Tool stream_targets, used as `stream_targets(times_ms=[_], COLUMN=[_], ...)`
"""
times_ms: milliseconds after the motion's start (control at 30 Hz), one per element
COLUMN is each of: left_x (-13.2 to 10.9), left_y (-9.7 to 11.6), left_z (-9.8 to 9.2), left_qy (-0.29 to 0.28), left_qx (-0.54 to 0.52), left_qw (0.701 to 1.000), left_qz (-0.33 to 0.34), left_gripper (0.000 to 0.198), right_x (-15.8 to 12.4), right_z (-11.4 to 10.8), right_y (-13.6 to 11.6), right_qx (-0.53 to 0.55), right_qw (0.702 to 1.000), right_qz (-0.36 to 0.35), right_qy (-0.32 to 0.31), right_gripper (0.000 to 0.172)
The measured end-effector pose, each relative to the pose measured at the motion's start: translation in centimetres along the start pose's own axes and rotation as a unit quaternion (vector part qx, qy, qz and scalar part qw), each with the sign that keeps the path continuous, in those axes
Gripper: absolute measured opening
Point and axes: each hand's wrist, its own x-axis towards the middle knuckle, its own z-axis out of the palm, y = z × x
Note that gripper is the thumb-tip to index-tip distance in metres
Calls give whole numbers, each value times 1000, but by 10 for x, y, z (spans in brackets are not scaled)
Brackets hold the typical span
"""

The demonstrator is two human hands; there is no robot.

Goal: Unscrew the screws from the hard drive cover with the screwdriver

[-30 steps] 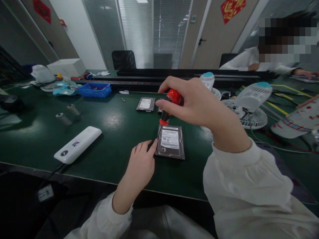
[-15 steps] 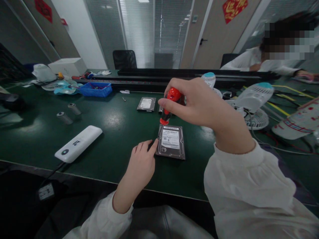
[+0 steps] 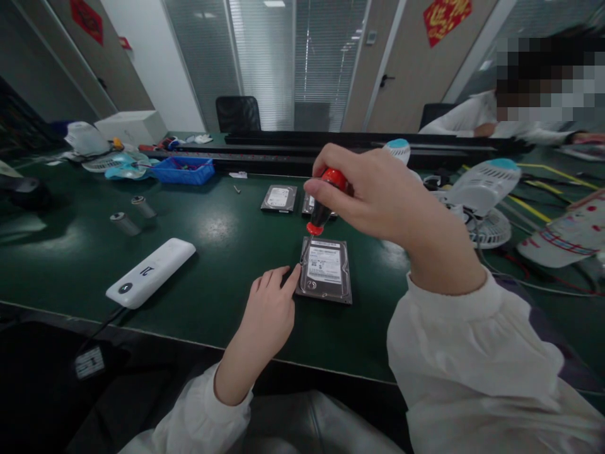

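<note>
A hard drive (image 3: 324, 271) with a white label lies flat on the green table in front of me. My right hand (image 3: 362, 189) is closed round the handle of a red and black screwdriver (image 3: 322, 213), held tilted above the drive. Its shaft runs down to the drive's left edge. My left hand (image 3: 273, 302) rests at that same edge, index fingertip against the drive beside the screwdriver's tip, fingers stretched out. Whether the tip sits in a screw is too small to tell. Behind lie another hard drive (image 3: 278, 198) and a third drive (image 3: 308, 205), partly hidden by my right hand.
A white power bank (image 3: 151, 272) and two metal cylinders (image 3: 125, 223) are on the left. Farther back is a blue tray (image 3: 183, 171). White fans (image 3: 484, 186) and cables stand on the right. Another person (image 3: 477, 116) sits across the table.
The screwdriver handle has turned and shifted slightly in my right hand, showing more of its shaft. My left hand and the drive stay in place.
</note>
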Motion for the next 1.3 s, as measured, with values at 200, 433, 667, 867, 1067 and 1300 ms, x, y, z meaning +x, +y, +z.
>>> stream_targets(times_ms=[200, 433, 667, 867, 1067, 1300], left_x=[0, 0, -1, -1, -1, 0], left_y=[0, 1, 1, 0, 0, 1], left_z=[-1, -1, -1, 0, -1, -2], left_qy=[-3, -10, -11, 0, -2, -15], left_qx=[-5, -6, -7, -5, -3, 2], left_qw=[1000, 1000, 1000, 1000, 1000, 1000], left_qz=[0, -7, -6, -1, 1, -9], left_gripper=[62, 61, 61, 61, 60, 61], right_x=[0, 0, 3, 1, 0, 0], right_z=[1, 2, 4, 1, 1, 0], right_y=[4, 2, 2, 2, 5, 5], right_qx=[62, 18, 84, 48, 76, 47], right_qw=[997, 1000, 995, 999, 996, 999], right_qz=[-40, -2, -45, -14, -50, -15], right_qy=[-24, 2, -9, -11, -20, -21], right_gripper=[27, 31, 27, 26, 24, 23])
